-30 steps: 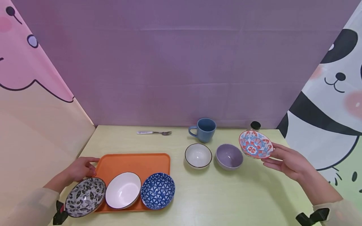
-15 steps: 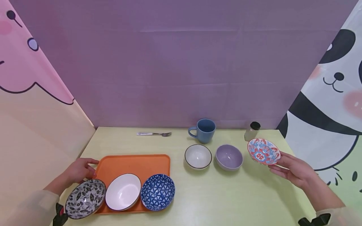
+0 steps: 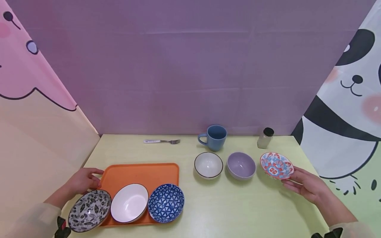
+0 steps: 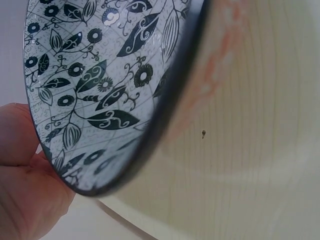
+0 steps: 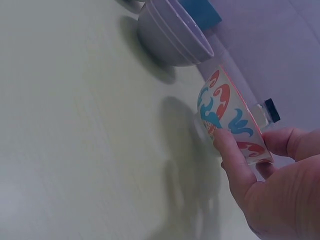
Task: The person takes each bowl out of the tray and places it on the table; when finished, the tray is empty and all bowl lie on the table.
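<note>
My right hand (image 3: 306,185) holds the small red, blue and white patterned bowl (image 3: 276,165) by its edge. In the right wrist view, fingers lie along the outside of this bowl (image 5: 225,110), thumb at the rim, and a shadow falls beside it. At the left, my left hand (image 3: 84,180) lies at the left edge of the orange tray (image 3: 143,172), beside a black-and-white floral bowl (image 3: 89,210). This bowl's rim (image 4: 95,110) partly hides the left fingers in the left wrist view; whether they grip the tray I cannot tell. A white bowl (image 3: 129,203) and a blue triangle-patterned bowl (image 3: 166,203) stand along the tray's front.
A white dark-rimmed bowl (image 3: 208,165) and a purple bowl (image 3: 241,166) stand mid-table. Behind them are a blue mug (image 3: 216,138) and a black-capped jar (image 3: 265,138). A fork (image 3: 162,141) lies near the back wall. Patterned panels rise on both sides.
My right hand has brought the patterned bowl nearer to me, down from in front of the jar, which now shows whole. My left hand and the tray's bowls stay put.
</note>
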